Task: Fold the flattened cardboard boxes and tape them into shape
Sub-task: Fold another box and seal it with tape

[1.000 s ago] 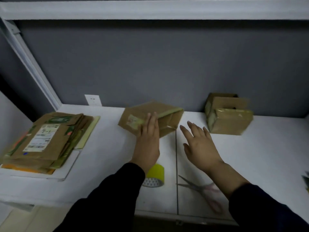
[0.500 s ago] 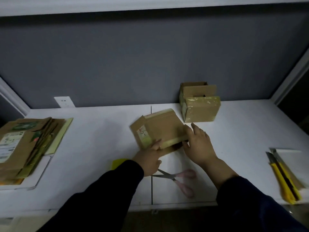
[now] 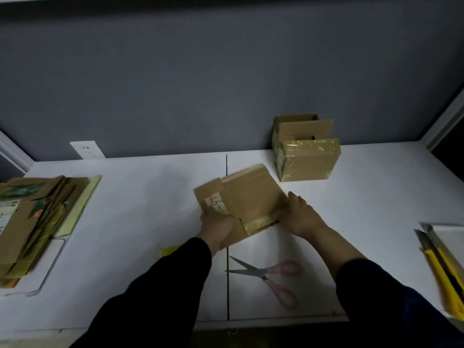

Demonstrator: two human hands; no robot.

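Note:
A small brown cardboard box point(image 3: 247, 199) lies at the middle of the white table point(image 3: 140, 217), its taped flap edge facing me. My left hand point(image 3: 217, 223) grips its near left corner, by a white label. My right hand point(image 3: 300, 213) presses flat against its right side, fingers straight. A folded, taped box point(image 3: 307, 156) stands behind it to the right, top flaps open. A stack of flattened boxes point(image 3: 32, 217) lies at the far left. A yellow tape roll point(image 3: 170, 250) peeks out from under my left sleeve.
Pink-handled scissors point(image 3: 268, 272) lie open near the front edge, below the box. Yellow utility knives point(image 3: 442, 267) and a white tray point(image 3: 449, 234) are at the right edge. A grey partition wall stands behind, with a socket plate point(image 3: 88, 149).
The box has been pulled from the back of the table toward me and turned. My left hand moved from its top to its near left corner. My right hand came against its right side.

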